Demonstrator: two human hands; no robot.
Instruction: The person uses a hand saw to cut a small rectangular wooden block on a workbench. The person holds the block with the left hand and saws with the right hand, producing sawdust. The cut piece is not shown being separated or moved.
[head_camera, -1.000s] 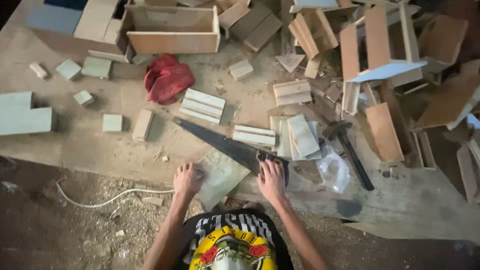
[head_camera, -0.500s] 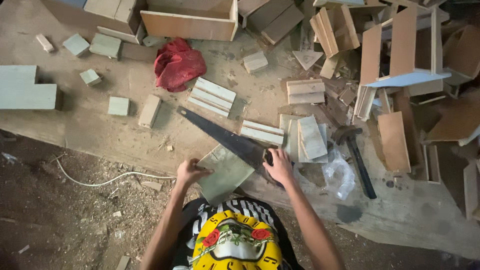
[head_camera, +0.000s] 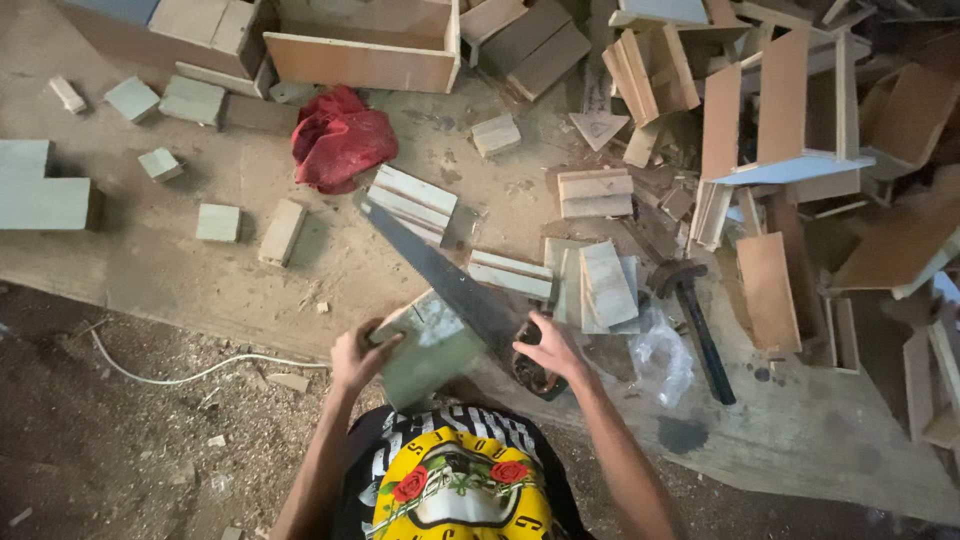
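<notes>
Dusty plywood workbench (head_camera: 180, 270), seen from above, strewn with sawdust and offcuts; below its near edge lies a dirt floor (head_camera: 120, 450) littered with chips and crossed by one white cable (head_camera: 190, 375). At far left rests an L-shaped pale-green block (head_camera: 40, 195), with five small squarish pale blocks (head_camera: 218, 222) scattered near it. One crumpled red cloth (head_camera: 338, 140) lies beside an open wooden box (head_camera: 365, 45) of bare plywood. Right of the cloth, a stack of flat rectangular slats (head_camera: 410, 200) sits just beyond the saw tip.

Centre: the left hand (head_camera: 358, 358) grips the left edge of a flat greenish-grey board (head_camera: 432, 345), fingers curled over its rim and pressed together, the board lying at the bench's near edge. One handsaw (head_camera: 445, 280), with a dark, tapering steel blade, lies slantwise across the board, tip pointing up and left. The right hand (head_camera: 548, 350) is closed around the saw's dark handle, fingers wrapped together.

Right of the hands: a fan of pale planed slats (head_camera: 605, 285), one clear crumpled plastic bag (head_camera: 662, 355), and one hammer (head_camera: 695, 325) with dark head and long dark handle. Far right holds a dense heap of brown plywood panels (head_camera: 770, 290) and frames, too jumbled to count.
</notes>
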